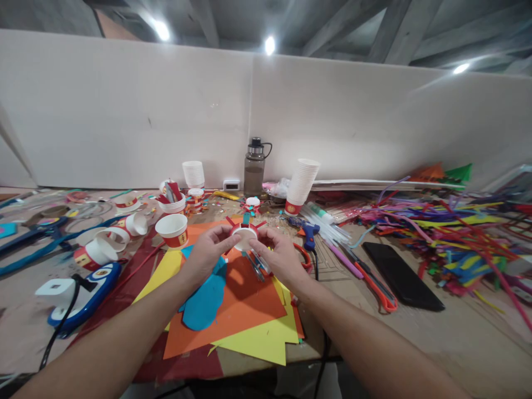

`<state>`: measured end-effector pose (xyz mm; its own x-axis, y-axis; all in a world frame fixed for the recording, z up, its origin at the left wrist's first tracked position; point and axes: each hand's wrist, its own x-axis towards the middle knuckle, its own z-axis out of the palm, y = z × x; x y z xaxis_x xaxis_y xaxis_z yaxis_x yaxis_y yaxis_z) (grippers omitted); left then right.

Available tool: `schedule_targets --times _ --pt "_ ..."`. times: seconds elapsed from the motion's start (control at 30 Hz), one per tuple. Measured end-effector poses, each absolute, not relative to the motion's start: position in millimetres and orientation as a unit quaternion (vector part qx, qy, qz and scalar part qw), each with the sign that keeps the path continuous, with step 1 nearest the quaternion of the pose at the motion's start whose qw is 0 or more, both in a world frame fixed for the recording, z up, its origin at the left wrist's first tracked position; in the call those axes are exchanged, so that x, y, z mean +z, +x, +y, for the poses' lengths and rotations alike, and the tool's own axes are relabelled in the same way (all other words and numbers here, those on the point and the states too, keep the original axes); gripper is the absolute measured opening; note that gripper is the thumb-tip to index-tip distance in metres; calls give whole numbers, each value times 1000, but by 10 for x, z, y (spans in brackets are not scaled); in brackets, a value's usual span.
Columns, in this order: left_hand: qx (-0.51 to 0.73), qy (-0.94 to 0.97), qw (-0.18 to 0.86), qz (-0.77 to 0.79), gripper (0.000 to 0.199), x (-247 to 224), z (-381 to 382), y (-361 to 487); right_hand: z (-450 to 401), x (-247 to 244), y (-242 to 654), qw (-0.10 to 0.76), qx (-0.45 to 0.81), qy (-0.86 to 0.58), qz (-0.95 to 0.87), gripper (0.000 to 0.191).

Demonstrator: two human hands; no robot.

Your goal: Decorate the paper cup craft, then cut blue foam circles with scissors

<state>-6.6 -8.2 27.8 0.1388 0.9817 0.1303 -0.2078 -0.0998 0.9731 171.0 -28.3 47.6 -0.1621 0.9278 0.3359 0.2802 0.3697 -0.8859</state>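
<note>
Between both hands, above the orange sheet (245,299), is a cut paper cup piece (245,239) with a pale round face, a red rim, red strips sticking out and a teal tab on top. My left hand (211,248) pinches its left side with thumb and fingers. On the opposite side, my right hand (276,249) grips it the same way. A blue cut-out shape (203,305) lies on the orange sheet below my left hand, with yellow sheets (257,343) underneath. Scissors with orange handles (305,256) lie partly hidden behind my right hand.
A blue glue gun (310,235), a black phone (401,274) and a pile of pipe cleaners (453,238) are on the right. Stacked paper cups (301,185) and a bottle (254,169) stand behind. A power strip (89,299) and a paper bowl (172,230) are left.
</note>
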Motion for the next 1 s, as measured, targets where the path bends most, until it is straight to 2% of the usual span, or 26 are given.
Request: schedule_targets --times 0.33,0.47,0.63,1.0 --pt "521 509 573 375 29 277 -80 -50 -238 432 1744 457 337 -437 -698 25" --pt "553 458 583 380 27 305 -62 -69 -169 480 1837 506 338 -410 -679 30" --pt "607 344 634 334 32 370 -5 -145 -72 595 1990 548 270 -471 -636 28" --pt "619 290 638 355 27 408 17 -153 -17 415 1980 452 198 -490 -718 14"
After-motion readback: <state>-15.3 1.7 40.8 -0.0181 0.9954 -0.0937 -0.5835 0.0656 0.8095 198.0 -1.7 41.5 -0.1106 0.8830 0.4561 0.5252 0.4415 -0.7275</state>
